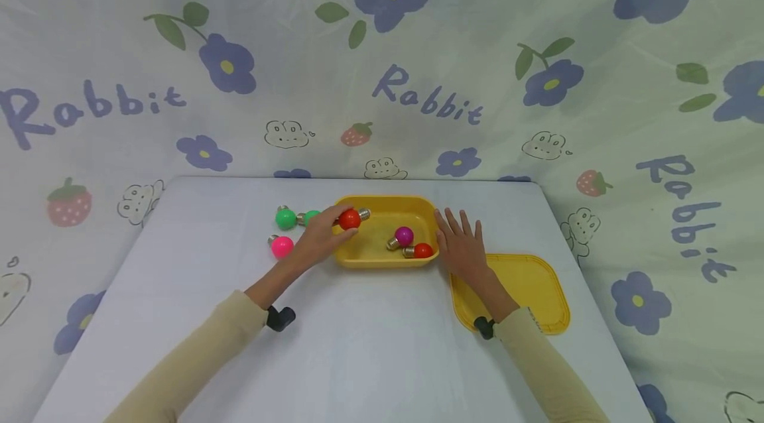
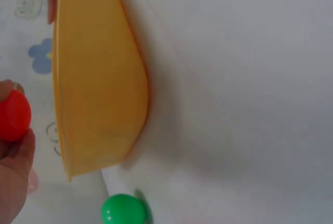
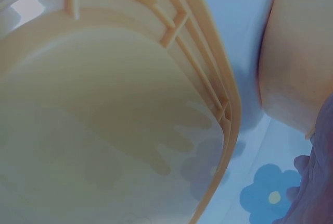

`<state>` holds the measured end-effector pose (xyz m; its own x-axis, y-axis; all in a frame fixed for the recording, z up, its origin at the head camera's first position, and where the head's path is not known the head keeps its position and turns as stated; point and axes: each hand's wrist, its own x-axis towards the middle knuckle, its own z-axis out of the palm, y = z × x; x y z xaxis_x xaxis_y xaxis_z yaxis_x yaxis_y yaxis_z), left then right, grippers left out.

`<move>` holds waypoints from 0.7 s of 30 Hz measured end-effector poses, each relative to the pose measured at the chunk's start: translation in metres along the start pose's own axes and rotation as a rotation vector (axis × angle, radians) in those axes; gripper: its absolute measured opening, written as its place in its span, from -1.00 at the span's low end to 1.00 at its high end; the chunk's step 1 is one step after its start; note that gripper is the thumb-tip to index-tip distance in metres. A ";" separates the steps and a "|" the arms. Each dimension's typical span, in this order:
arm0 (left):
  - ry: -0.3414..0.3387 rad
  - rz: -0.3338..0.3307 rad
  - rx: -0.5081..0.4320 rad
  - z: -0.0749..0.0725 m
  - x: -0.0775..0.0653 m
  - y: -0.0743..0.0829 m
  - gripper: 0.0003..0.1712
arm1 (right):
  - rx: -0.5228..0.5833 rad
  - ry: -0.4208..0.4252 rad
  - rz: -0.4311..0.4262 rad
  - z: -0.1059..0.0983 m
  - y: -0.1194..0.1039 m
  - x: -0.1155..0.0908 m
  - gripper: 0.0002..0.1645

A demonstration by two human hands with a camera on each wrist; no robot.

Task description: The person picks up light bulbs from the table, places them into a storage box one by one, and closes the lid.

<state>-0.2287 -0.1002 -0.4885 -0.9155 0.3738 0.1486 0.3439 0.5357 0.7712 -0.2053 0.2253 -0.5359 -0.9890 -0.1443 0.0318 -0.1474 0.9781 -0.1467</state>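
Observation:
My left hand (image 1: 318, 237) pinches a small red light bulb (image 1: 349, 219) by its round part, above the left end of a yellow plastic box (image 1: 382, 264). The bulb's metal screw base points right. Inside the box lie a purple bulb (image 1: 404, 235) and another red bulb (image 1: 423, 250). At the box's right end is my right hand (image 1: 464, 247), fingers spread and straight against or close beside its wall. The left wrist view has the held bulb (image 2: 14, 115) beyond the box's side (image 2: 99, 78). Only an edge of the right hand (image 3: 312, 182) appears in its wrist view.
Left of the box lie two green bulbs, one by itself (image 1: 286, 218) and one partly behind the left hand (image 1: 312, 216), plus a pink bulb (image 1: 282, 247). A yellow lid (image 1: 528, 290) lies on the white table (image 1: 370, 343) under the right forearm. A patterned cloth (image 1: 334, 91) hangs behind.

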 end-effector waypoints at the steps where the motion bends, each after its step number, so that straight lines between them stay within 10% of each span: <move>1: -0.004 -0.006 0.000 0.003 0.003 0.000 -0.36 | -0.004 -0.002 0.001 0.000 0.000 0.000 -0.30; 21: -0.106 -0.071 0.031 0.045 0.039 0.004 -0.36 | -0.031 0.015 -0.012 0.002 0.000 0.001 -0.30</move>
<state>-0.2535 -0.0494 -0.5079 -0.9111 0.4112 0.0267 0.2868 0.5863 0.7576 -0.2060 0.2253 -0.5383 -0.9869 -0.1539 0.0487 -0.1586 0.9806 -0.1153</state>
